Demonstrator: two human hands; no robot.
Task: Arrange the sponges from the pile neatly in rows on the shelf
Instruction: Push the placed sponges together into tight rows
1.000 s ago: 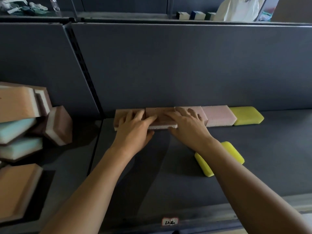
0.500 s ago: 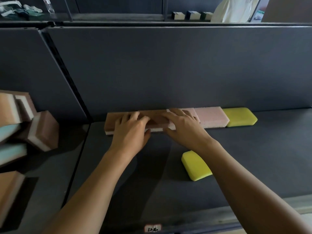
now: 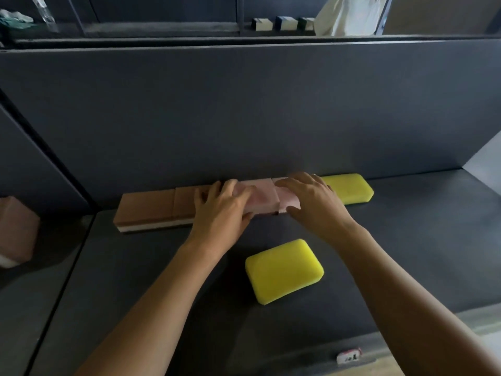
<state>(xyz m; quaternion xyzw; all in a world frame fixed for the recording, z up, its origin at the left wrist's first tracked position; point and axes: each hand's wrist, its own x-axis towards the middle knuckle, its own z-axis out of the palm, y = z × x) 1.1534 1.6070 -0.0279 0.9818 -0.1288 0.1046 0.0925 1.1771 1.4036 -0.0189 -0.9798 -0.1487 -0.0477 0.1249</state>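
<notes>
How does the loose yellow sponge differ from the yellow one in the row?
The front sponge lies alone on the shelf; the back sponge ends the row. The front sponge is askew; the back sponge sits square against the wall. Both are yellow, rounded and lie flat.

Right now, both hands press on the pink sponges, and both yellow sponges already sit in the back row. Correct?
No. Only one yellow sponge sits there; the other yellow sponge lies loose in front, as the head view shows. The left hand and right hand do press on the pink sponges.
</notes>
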